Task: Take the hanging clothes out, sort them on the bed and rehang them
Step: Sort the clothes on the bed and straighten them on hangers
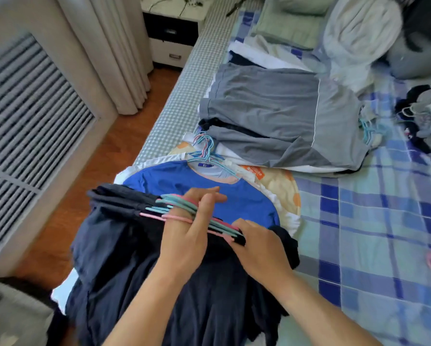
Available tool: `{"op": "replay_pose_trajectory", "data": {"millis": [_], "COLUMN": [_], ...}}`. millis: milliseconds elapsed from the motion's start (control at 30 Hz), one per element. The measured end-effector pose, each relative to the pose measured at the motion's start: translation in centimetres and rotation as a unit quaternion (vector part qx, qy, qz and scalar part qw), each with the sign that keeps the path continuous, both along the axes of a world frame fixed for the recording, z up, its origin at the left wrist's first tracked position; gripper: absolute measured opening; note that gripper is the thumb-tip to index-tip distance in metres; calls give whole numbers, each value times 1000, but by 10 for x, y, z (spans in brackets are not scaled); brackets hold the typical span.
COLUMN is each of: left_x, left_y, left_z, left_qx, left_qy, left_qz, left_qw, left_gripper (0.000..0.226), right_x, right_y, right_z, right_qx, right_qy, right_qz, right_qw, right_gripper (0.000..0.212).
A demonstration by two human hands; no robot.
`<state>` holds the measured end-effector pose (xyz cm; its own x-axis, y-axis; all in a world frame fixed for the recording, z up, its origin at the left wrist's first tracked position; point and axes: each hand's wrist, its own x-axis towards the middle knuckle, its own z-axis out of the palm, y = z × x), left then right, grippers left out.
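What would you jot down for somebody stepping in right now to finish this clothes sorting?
Left hand: fingers threaded through the pink and teal hangers, holding the bunch of dark navy clothes at the bed's near edge.
Right hand: grip on the hangers' other end, over the navy cloth.
On the bed: a blue T-shirt pile on hangers just ahead; a grey garment stack beyond it; a dark tangle with hangers far right.
Done: several piles laid out.
Left: set down the navy bunch, finish sorting, rehang everything.
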<state>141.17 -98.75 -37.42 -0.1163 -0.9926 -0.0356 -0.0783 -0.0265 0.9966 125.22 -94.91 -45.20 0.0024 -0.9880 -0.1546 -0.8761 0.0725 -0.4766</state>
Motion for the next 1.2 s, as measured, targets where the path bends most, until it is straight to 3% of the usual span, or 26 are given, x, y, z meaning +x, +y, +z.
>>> {"op": "replay_pose_trajectory", "data": {"millis": [200,333,400,467,667,833,900,967,1033,1133,1200], "left_x": [-29,-46,-57,-74,-159,-235,-260,-285,-304,-313,-310], "left_y": [60,122,164,213,372,463,486,502,512,524,534], "left_z": [174,258,290,322,415,473,487,489,481,455,434], "left_qx": [-47,-20,-34,-67,-134,-127,-126,-134,-148,-112,-70], "left_qy": [18,47,51,61,72,98,101,94,77,60,52], "left_qz": [-134,-190,-215,-245,-349,-440,-475,-487,-457,-427,-452], "left_qw": [990,980,975,965,925,884,865,858,874,895,888], "left_gripper": [34,30,30,26,22,29,36,40,46,58,39], "right_x": [-41,-68,-85,-100,-145,-188,-201,-213,-227,-251,-266], "right_y": [84,153,197,246,409,509,538,557,564,562,562], "right_z": [180,281,321,357,424,474,490,500,501,493,486], "right_qx": [41,138,171,143,42,64,24,-42,-88,-140,-194], "right_qy": [-100,-94,-130,-193,-415,-641,-671,-670,-677,-703,-684], "right_qz": [53,180,230,239,200,118,88,28,-40,-129,-202], "right_qw": [993,969,949,941,886,755,736,740,730,686,674], "right_gripper": [19,41,49,57,29,17,18,22,24,25,22]}}
